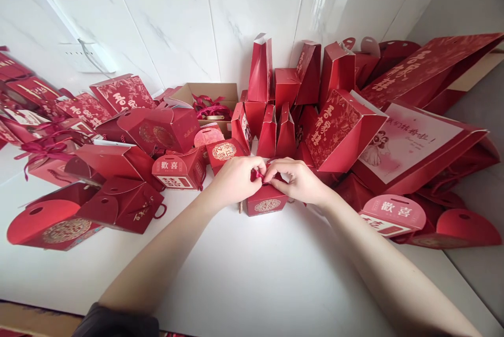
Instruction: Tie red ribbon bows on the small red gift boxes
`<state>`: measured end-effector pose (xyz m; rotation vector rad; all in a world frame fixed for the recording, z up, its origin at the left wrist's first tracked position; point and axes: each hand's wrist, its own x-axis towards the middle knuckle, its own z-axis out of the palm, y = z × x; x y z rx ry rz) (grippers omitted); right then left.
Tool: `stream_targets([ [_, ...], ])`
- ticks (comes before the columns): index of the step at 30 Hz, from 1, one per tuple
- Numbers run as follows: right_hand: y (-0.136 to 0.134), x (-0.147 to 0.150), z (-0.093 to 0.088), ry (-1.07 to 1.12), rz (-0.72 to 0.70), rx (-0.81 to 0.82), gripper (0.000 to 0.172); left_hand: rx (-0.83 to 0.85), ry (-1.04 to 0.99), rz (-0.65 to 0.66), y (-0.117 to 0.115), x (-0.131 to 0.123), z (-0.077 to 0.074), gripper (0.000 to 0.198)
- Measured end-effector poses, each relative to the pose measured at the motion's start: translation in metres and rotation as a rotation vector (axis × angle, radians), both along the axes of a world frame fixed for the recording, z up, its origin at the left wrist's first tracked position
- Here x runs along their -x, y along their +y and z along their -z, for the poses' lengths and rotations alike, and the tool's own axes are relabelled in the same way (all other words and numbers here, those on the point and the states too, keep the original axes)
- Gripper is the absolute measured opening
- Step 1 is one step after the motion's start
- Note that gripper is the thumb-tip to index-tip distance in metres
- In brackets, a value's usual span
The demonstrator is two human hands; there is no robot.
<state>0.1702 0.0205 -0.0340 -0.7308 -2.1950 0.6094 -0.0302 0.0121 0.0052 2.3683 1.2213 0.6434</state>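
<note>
A small red gift box with a round gold emblem on its front stands on the white table in front of me. At its top, my left hand pinches a dark red ribbon between thumb and fingers. My right hand meets it there from the other side, its thumb and forefinger pressed together on the same ribbon. The fingers cover most of the ribbon and the box's top. A short twisted cord shows at the box's left side.
Red gift boxes crowd the table on the left, with taller ones behind. An open cardboard box of ribbons sits at the back. Large red boxes lean at the right. A power strip is by the tiled wall.
</note>
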Motion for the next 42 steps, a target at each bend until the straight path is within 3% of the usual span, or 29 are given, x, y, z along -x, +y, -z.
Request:
stream_targets([
  [6,-0.003,0.001,-0.005,0.045,0.005,0.103,0.011,-0.203,0.03,-0.064,-0.009,-0.005,0.01,0.014],
  [11,0.002,0.004,0.001,0.08,0.166,0.172,0.018,-0.249,-0.041,-0.102,-0.013,-0.002,0.022,0.014],
  [18,0.007,0.003,0.004,0.187,0.016,0.552,0.025,-0.246,-0.094,-0.124,-0.018,-0.003,0.026,0.013],
  [24,0.005,0.005,0.002,0.334,0.061,0.713,0.031,-0.218,-0.061,-0.265,-0.025,-0.004,0.022,0.012],
  [32,0.005,0.006,0.003,0.246,0.048,0.661,0.021,-0.186,-0.007,-0.236,-0.033,0.011,0.011,0.017],
  [37,0.004,0.005,0.0,0.229,0.054,0.679,0.02,-0.225,-0.049,-0.314,-0.04,0.012,0.007,0.026],
  [42,0.003,0.004,-0.001,0.211,0.033,0.669,0.025,-0.09,-0.018,-0.33,-0.042,0.013,0.006,0.025],
])
